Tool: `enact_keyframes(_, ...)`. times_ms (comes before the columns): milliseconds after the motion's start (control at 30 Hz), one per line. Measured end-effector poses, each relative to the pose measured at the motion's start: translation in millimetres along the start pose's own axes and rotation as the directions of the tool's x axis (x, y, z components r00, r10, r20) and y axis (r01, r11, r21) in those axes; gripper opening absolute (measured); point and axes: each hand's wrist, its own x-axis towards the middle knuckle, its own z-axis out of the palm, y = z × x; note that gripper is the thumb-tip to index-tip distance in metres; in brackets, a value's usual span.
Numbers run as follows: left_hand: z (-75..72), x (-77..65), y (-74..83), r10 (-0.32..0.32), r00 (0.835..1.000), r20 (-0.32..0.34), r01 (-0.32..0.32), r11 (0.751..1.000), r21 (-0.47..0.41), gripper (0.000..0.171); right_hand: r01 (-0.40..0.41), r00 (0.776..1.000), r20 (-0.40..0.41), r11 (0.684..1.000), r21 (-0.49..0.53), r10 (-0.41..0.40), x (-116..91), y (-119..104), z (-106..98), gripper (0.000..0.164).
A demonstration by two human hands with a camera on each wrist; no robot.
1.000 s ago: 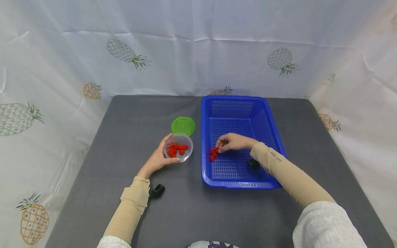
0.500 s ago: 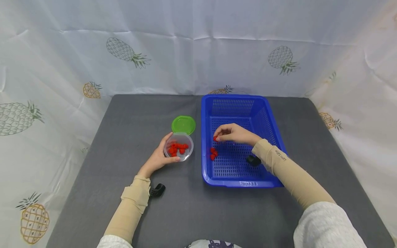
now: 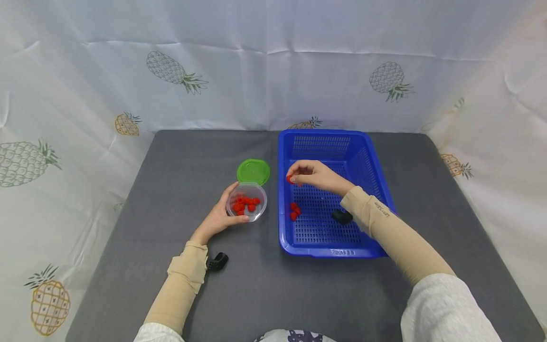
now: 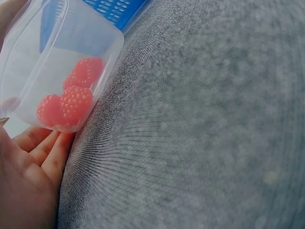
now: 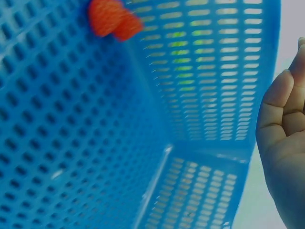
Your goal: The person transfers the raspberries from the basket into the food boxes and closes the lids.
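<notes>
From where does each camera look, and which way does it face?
Head: on the head, facing forward and down at the table; left hand, right hand, sleeved arms show.
Left wrist: on that wrist, facing the clear cup; partial left hand.
Right wrist: on that wrist, facing into the blue basket; partial right hand.
Both wrist views share the blue basket.

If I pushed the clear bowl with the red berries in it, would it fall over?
Probably not easily: the red berries lie low in the clear bowl and the left hand holds its side. Its see-through walls look thin, so it's likely light and a bit bendy. With the green lid off, a hard tip might spill berries.
</notes>
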Motion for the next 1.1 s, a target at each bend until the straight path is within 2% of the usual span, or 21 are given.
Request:
enact_keyframes(167, -0.1, 0.6, -0.8, 0.012, 1.0, -0.003, -0.012, 1.0, -0.002, 0.098, 0.03, 1.0, 0.006, 0.999, 0.035, -0.031, 12, -13, 9, 0.02)
enact_keyframes(433, 0.2, 2.8, -1.3, -0.044, 0.999, 0.006, 0.044, 0.999, -0.017, 0.098, 0.067, 0.996, 0.055, 0.998, 0.009, -0.067, 32, -27, 32, 0.018)
enact_keyframes(567, -1.0, -2.4, 14.1, -0.045, 0.999, 0.02, 0.045, 0.999, -0.008, 0.096, 0.062, 0.994, 0.088, 0.998, 0.009, -0.063, 42, -30, 43, 0.018)
enact_keyframes(667, -1.3, -7.4, 27.4, -0.051, 0.998, 0.022, 0.05, 0.999, 0.01, 0.094, 0.054, 0.993, 0.102, 0.998, -0.027, -0.051, 49, -31, 50, 0.018)
enact_keyframes(733, -0.9, -8.5, 30.0, -0.053, 0.998, 0.02, 0.052, 0.999, 0.014, 0.092, 0.063, 0.992, 0.111, 0.995, -0.082, -0.054, 53, -32, 53, 0.017)
enact_keyframes(867, -1.3, -10.5, 33.5, -0.049, 0.999, 0.014, 0.048, 0.998, 0.026, 0.092, 0.13, 0.985, 0.142, 0.968, -0.216, -0.1, 59, -34, 61, 0.014)
enact_keyframes(1100, -0.8, 0.7, -6.9, -0.053, 0.999, -0.011, 0.054, 0.998, 0.038, 0.096, 0.199, 0.972, 0.201, 0.891, -0.409, -0.124, 68, -38, 73, 0.012)
